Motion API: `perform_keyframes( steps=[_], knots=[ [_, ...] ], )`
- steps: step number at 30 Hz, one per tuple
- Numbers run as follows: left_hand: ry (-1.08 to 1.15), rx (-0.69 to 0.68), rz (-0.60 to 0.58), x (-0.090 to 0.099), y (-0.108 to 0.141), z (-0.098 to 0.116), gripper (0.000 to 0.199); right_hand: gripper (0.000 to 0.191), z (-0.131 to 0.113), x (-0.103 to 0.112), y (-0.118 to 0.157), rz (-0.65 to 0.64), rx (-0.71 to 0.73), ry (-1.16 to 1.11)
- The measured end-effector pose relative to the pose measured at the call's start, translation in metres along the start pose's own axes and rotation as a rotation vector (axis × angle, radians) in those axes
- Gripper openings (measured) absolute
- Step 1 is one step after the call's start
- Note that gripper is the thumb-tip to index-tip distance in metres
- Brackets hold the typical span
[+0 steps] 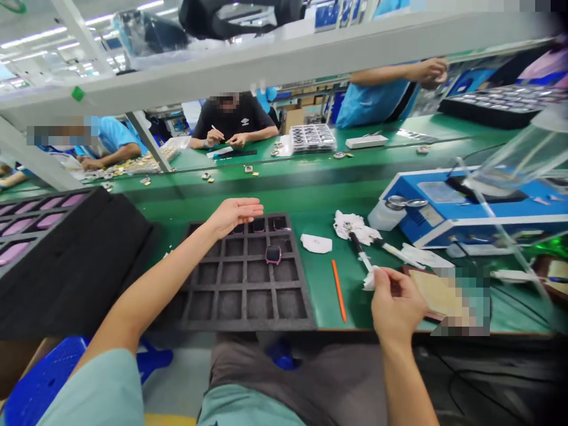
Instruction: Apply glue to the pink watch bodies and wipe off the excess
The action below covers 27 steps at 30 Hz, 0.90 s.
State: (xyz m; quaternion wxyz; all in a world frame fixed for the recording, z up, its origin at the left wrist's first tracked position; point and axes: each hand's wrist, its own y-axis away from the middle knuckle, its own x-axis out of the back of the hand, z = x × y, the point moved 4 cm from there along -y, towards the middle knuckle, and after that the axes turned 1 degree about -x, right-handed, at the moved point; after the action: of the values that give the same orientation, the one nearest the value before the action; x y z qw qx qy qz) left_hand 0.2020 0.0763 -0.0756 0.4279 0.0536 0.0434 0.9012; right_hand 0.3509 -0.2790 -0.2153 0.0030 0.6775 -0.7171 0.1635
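My left hand [233, 216], fingers stretched out together, hovers over the far edge of a black foam tray [256, 287]. A pink-framed smartwatch [273, 255] sits in or on the tray's second row, and more dark-screened watches lie in the far row, partly behind my left hand. My right hand [397, 305] is closed in a pinch on a small white wipe [370, 279] over the right of the bench. A slim black and clear tube [360, 248], like a syringe, runs from crumpled white tissue [348, 225] to that wipe. An orange stick [339, 290] lies between tray and right hand.
Stacked black foam trays [84, 260] with pink pieces stand at left. A blue machine [470, 207] and a white bottle [387, 213] are at right. A folded white cloth [316, 243] lies beside the tray. A grey shelf beam [266, 59] crosses above; people work opposite.
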Motion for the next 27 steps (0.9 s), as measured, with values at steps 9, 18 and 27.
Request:
perform_keyframes(
  steps=[9, 18, 27],
  knots=[
    [0.039, -0.072, 0.072, 0.012, 0.016, -0.028, 0.019, 0.067, 0.000, 0.000, 0.001, 0.046, 0.049, 0.045],
    [0.062, -0.104, 0.032, -0.004, 0.026, -0.032, 0.031, 0.058, -0.035, -0.017, 0.009, 0.085, 0.120, 0.035],
    [0.121, -0.034, 0.008, 0.001, 0.028, -0.031, 0.032, 0.031, -0.120, -0.072, 0.024, -0.184, 0.201, -0.279]
  ],
)
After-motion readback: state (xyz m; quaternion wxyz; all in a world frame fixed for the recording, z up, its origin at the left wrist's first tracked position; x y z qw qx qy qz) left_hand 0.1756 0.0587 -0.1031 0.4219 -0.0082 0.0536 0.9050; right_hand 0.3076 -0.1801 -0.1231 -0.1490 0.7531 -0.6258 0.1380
